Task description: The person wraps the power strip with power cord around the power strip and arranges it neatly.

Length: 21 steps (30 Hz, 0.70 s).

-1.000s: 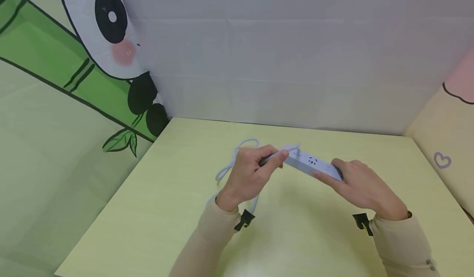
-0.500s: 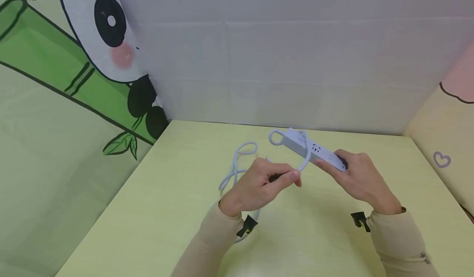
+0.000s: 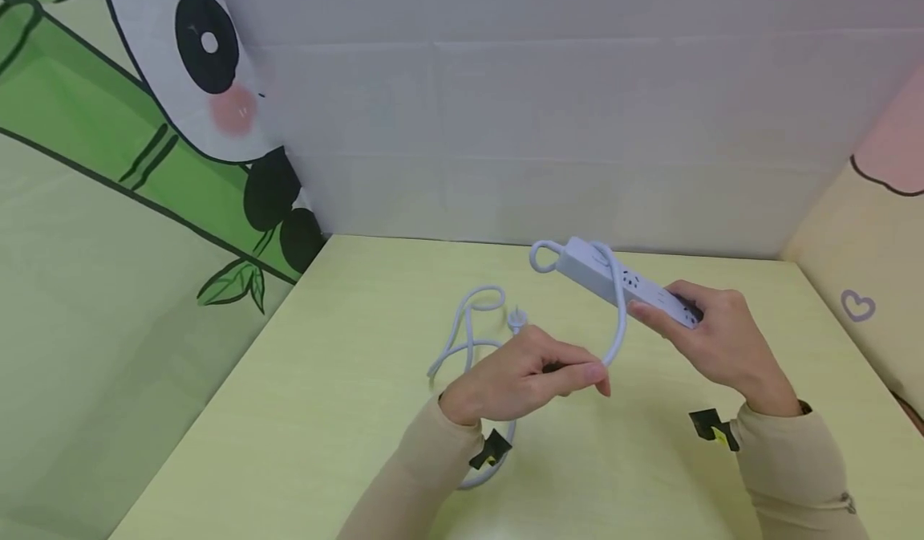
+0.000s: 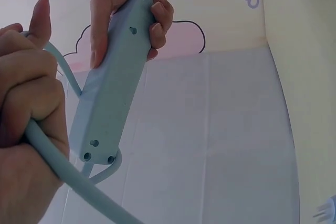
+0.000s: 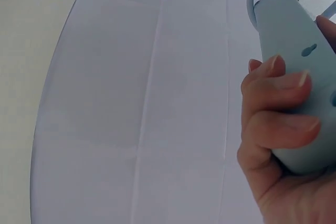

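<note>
My right hand grips the near right end of a white power strip, held up off the table and tilted with its sockets facing up. In the left wrist view the strip's underside shows, with screw holes in it. The strip's cord loops out from its far end, crosses over the socket face and comes down to my left hand. That hand pinches the cord between thumb and fingers, and more cord runs through its curled fingers in the left wrist view. Right-hand fingers wrap the strip's underside.
Loose cord lies in loops on the pale yellow table, left of my left hand. The plug lies just beyond that hand. A grey-white wall covering rises behind the table, with printed panels at both sides.
My left hand has drawn the cord from the strip's far end across its top and down to the right. The strip has risen slightly and moved right, and the plug has come into sight.
</note>
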{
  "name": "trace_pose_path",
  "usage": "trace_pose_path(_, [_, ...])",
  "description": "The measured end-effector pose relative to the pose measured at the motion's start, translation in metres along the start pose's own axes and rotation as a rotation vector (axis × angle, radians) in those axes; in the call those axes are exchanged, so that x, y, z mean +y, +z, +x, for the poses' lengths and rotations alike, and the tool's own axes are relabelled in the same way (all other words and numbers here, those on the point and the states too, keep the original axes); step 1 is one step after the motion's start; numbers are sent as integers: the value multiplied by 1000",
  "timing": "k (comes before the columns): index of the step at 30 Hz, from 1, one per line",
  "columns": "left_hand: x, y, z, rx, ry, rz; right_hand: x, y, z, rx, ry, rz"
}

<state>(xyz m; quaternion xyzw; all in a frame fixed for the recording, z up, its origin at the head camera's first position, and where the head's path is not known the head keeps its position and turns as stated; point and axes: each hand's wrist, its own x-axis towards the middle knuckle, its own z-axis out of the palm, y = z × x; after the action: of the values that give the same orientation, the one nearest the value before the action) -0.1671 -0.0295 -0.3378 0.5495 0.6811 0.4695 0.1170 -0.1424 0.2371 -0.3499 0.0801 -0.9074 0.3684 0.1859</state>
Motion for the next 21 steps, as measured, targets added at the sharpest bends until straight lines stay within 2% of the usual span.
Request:
trace_pose_path(7, [2, -3, -2, -36, -41, -50, 1, -2, -1, 13, -1, 1])
trace_pose_path(12, [2, -5, 1, -75, -60, -110, 3, -6, 0, 22, -2, 50])
trace_pose_path(21, [-7, -5, 6, -132, -98, -178, 7, -13, 3, 32, -24, 101])
